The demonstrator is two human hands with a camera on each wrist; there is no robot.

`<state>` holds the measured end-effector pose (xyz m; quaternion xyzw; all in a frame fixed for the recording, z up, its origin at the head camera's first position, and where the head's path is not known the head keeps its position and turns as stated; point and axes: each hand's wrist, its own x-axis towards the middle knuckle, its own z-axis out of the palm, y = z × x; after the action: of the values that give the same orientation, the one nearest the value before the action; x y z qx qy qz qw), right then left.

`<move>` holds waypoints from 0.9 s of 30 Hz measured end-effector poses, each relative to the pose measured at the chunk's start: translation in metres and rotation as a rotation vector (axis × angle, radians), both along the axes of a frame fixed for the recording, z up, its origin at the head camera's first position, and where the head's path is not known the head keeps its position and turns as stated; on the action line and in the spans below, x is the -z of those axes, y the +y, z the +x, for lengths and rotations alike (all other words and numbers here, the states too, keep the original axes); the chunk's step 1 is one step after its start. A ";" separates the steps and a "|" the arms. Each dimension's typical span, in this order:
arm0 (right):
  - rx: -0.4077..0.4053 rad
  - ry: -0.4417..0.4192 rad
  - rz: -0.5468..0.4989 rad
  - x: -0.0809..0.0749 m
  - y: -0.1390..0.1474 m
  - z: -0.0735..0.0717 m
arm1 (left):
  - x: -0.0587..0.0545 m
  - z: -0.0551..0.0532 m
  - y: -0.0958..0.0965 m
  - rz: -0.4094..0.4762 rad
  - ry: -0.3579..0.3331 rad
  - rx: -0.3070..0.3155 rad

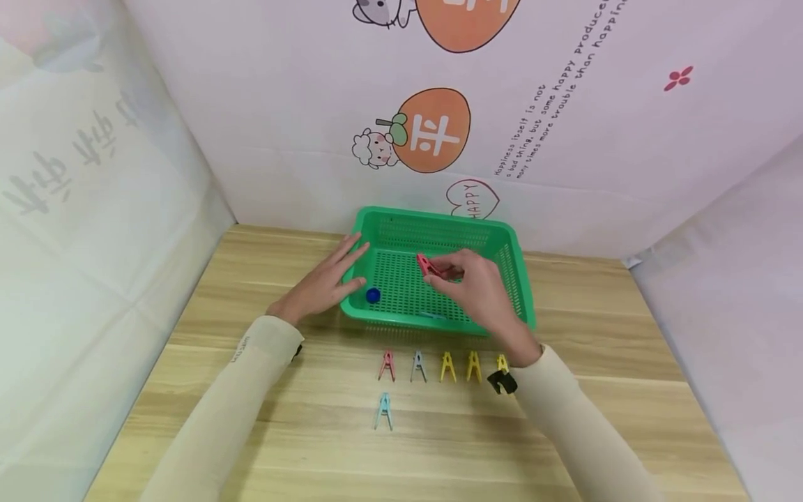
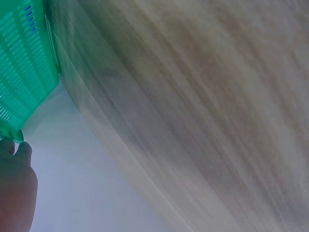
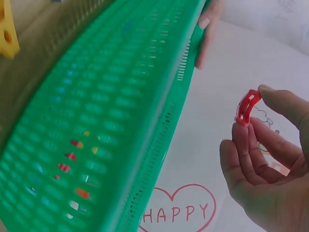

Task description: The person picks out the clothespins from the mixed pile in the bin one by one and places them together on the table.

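A green perforated basket (image 1: 518, 265) stands on the wooden table against the back wall. My right hand (image 1: 477, 282) hovers over it and pinches a red clothes peg (image 1: 426, 265) between thumb and fingers; the red peg (image 3: 246, 107) also shows in the right wrist view. My left hand (image 1: 326, 279) lies flat with straight fingers against the basket's left rim (image 1: 354, 258). A blue peg (image 1: 373, 295) lies inside the basket. In the left wrist view only the basket's corner (image 2: 24, 72) and a bit of my left hand (image 2: 14, 183) show.
In front of the basket lies a row of pegs: pink (image 1: 387, 364), grey (image 1: 417, 365), two yellow (image 1: 447, 366) (image 1: 473, 365), and another yellow (image 1: 502, 362) by my right wrist. A light blue peg (image 1: 384, 410) lies nearer. Printed walls enclose the table on three sides.
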<state>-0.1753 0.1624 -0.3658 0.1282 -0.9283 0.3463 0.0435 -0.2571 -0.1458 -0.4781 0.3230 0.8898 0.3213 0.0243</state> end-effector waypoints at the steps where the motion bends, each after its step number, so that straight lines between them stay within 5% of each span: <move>1: 0.008 0.012 0.002 0.002 0.000 0.004 | 0.000 0.000 0.000 -0.003 0.000 0.000; 16: 0.207 0.067 0.000 0.045 0.000 0.081 | 0.006 -0.001 0.001 0.015 -0.011 0.005; 27: 0.256 0.030 -0.038 0.077 -0.002 0.131 | 0.000 -0.001 0.000 0.012 -0.016 -0.001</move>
<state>-0.0440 0.1604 -0.4431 0.0130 -0.9295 0.3537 0.1036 -0.2582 -0.1456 -0.4782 0.3203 0.8878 0.3292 0.0296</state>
